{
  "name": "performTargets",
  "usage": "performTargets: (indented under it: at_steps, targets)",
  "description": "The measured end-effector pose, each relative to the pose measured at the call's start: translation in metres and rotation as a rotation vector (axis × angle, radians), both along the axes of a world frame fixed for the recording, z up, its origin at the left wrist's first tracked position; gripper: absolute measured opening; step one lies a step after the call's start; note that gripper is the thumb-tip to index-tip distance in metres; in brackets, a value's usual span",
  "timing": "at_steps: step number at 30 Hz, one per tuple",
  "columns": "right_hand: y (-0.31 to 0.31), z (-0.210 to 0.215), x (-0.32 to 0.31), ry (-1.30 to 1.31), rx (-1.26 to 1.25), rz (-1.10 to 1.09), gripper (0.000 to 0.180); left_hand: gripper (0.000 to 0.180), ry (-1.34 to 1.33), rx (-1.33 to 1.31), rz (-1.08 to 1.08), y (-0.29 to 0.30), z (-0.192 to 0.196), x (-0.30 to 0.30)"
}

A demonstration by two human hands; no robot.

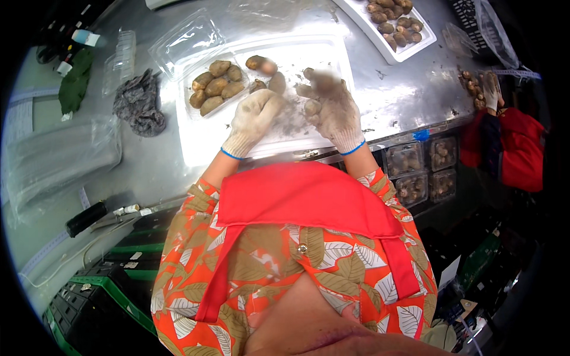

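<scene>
My left hand (255, 115), in a whitish knitted glove with a blue cuff edge, is curled closed; whatever its fingers hold is hidden. It lies just right of a clear plastic box (236, 95) with brown oval tubers (215, 88), like small taros, in it. Beyond its knuckles are several loose tubers (276, 83). My right hand (339, 121), in a similar but dirtier glove, reaches over more tubers (312, 107); its fingers are blurred and dark. Both hands are over a shallow white tray (205, 148) smudged with soil.
The box's clear lid (187, 44) leans beyond it. A grey rag (139, 102) and plastic bags (65, 160) lie left. A second white tray of tubers (409, 50) stands far right. Packed boxes (411, 188) sit below the table edge. At right works another person in red (522, 148).
</scene>
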State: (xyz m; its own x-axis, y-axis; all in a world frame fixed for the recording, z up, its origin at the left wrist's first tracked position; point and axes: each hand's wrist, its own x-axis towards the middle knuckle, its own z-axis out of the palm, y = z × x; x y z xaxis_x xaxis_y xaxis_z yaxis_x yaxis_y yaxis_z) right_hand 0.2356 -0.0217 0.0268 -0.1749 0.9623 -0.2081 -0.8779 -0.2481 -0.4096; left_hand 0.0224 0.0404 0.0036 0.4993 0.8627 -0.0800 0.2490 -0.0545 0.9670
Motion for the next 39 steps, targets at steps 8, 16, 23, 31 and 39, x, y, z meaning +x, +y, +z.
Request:
performTargets:
  at_steps: [8, 16, 23, 31, 39]
  targets:
    - [0.007, -0.016, 0.025, 0.116, 0.100, -0.065, 0.048, 0.020, 0.224, 0.242, 0.039, -0.018, -0.004, -0.008]
    - [0.015, 0.018, 0.049, -0.428, -0.030, -0.178, 0.051, 0.025, 0.484, 0.244, 0.081, -0.032, -0.016, -0.027]
    - [-0.019, 0.003, 0.094, -0.809, 0.010, 0.175, 0.034, 0.026, 0.517, 0.188, 0.083, -0.033, -0.018, -0.025]
    - [0.115, 0.228, 0.362, -0.873, 0.283, -1.184, 0.051, 0.027, 0.543, 0.205, 0.067, -0.029, -0.021, -0.024]
    - [0.135, 0.092, 0.258, -1.422, -0.092, -0.732, 0.054, 0.023, 0.464, 0.279, 0.101, -0.030, -0.023, -0.025]
